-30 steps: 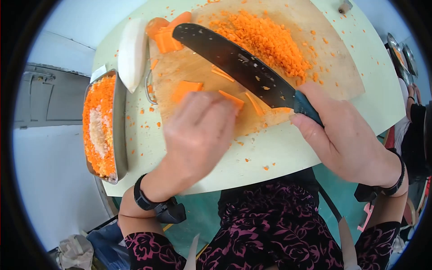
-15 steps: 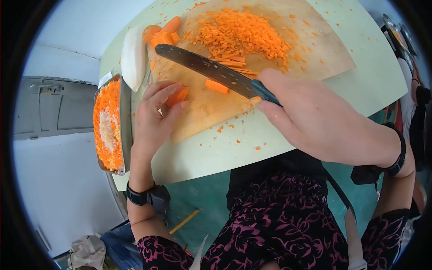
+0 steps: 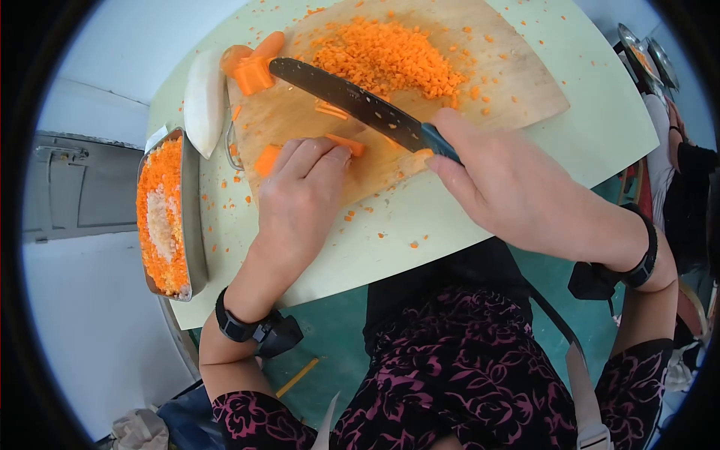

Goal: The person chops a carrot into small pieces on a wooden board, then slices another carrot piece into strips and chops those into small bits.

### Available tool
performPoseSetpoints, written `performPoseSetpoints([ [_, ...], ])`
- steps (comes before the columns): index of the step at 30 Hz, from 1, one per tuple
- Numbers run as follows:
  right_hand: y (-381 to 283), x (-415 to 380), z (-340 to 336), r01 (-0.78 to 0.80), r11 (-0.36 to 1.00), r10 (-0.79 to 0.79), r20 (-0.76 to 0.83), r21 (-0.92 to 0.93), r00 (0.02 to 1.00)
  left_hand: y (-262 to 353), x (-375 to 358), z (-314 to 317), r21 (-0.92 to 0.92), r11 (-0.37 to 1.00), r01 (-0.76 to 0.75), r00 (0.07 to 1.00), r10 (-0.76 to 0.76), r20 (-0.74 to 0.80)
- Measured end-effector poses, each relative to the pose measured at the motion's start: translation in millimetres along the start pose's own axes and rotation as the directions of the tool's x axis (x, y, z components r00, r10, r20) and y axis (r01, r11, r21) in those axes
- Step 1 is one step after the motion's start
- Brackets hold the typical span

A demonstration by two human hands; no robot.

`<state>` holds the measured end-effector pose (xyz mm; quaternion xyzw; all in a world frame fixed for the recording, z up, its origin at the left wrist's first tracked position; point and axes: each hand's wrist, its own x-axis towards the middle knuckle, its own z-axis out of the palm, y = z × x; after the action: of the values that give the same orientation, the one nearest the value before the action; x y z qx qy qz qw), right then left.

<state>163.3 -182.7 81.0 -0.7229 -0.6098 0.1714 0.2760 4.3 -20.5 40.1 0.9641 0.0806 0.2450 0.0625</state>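
Note:
My right hand (image 3: pixel 510 180) grips a kitchen knife (image 3: pixel 352 101) by its dark green handle. The blade, speckled with carrot bits, hangs over the wooden cutting board (image 3: pixel 525 94) and points to the upper left. My left hand (image 3: pixel 300 195) rests on the board with its fingertips closed on a carrot piece (image 3: pixel 351 144), partly hidden by them. Just left of those fingers lies another carrot chunk (image 3: pixel 266 160). Beneath the blade, thin carrot strips (image 3: pixel 330 110) show in part. Beyond the knife spreads a heap of finely diced carrot (image 3: pixel 390 56).
Larger carrot chunks (image 3: pixel 253 75) sit at the board's far left corner. Beside them, on the pale green table (image 3: pixel 607 124), lies a peeled white radish (image 3: pixel 204 105). A metal tray (image 3: pixel 195 232) of diced carrot and pale bits stands at the left edge.
My left hand has let go of the left carrot chunk and moved right onto the other piece. The knife remains raised over the board. The view has shifted slightly.

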Motion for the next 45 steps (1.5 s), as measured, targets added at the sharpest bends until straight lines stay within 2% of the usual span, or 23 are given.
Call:
performPoseSetpoints([
  [3,1,6,-4,0.019,0.999,-0.02,-0.014,-0.027,1.0,-1,0,0,0.036,0.999,-0.031,0.999,0.032,-0.035],
  [9,-10,7,-7,-0.051,0.995,0.069,0.214,-0.086,0.974,0,0,6,0.064,0.997,-0.049,0.995,0.054,-0.08],
  [12,-8,7,-7,-0.012,0.998,0.028,0.238,-0.069,0.971,0,0,9,0.105,0.991,-0.088,0.991,0.098,-0.086],
  [17,-11,5,-6,0.053,0.998,-0.045,0.182,-0.039,0.982,0,-1,8,0.15,0.981,-0.12,0.988,0.132,-0.08],
  [21,-9,3,-2,0.114,0.991,-0.104,0.134,-0.069,0.985,-1,0,11,0.105,0.986,-0.126,0.985,0.137,-0.105],
  [27,-16,3,-7,0.093,0.987,-0.066,0.195,-0.131,0.979,-1,-1,10,0.124,0.984,-0.128,0.986,0.14,-0.091],
  [30,-15,3,-5,0.099,0.988,-0.078,0.174,-0.118,0.982,0,0,9,0.111,0.987,-0.119,0.989,0.127,-0.071],
  [33,-14,5,-6,0.138,0.979,-0.114,0.157,-0.152,0.981,0,-2,8,0.112,0.987,-0.111,0.991,0.118,-0.061],
  [39,-9,31,-4,0.248,0.967,-0.233,0.2,-0.051,0.952,-1,-3,8,0.104,0.989,-0.106,0.991,0.114,-0.072],
  [42,-15,46,1,0.209,0.978,-0.201,0.206,-0.015,0.958,1,-1,7,0.1,0.99,-0.104,0.992,0.111,-0.067],
  [45,-5,48,8,0.166,0.983,-0.158,0.085,-0.085,0.984,-2,0,11,0.09,0.987,-0.131,0.986,0.139,-0.096],
])
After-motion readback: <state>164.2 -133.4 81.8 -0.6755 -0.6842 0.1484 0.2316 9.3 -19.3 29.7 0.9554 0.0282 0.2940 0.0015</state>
